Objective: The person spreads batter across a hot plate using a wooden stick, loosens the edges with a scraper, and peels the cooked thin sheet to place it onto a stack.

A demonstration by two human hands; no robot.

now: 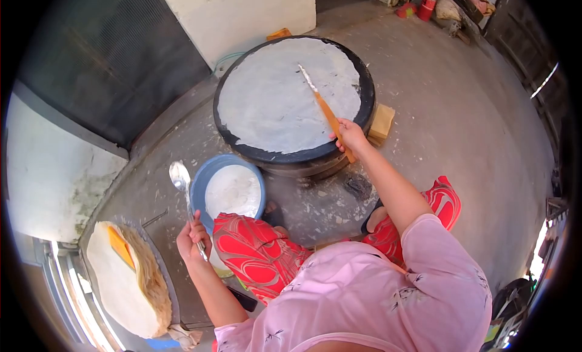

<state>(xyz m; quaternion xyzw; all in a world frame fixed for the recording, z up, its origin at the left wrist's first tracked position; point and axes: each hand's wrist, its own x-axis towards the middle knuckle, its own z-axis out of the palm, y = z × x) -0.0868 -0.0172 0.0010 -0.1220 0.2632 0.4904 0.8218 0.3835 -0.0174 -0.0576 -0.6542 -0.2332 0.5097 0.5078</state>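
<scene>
A large round black griddle (369, 91) stands ahead of me, with a thin whitish batter sheet (267, 103) spread over most of its top. My right hand (350, 135) is closed round the lower end of a long wooden spatula (327, 112). Its batter-smeared tip lies over the middle of the sheet; whether it touches cannot be told. In my left hand (194, 235) is a metal ladle (179, 176), bowl up, beside a blue basin (198, 191). White batter (233, 191) fills much of that basin.
A stack of thin flat sheets (121, 291) with a yellow piece (121, 248) on top lies at left. A yellowish block (381, 123) touches the griddle's right side. Near my left forearm is a dark phone (241, 299). A red cylinder (428, 3) stands far back right.
</scene>
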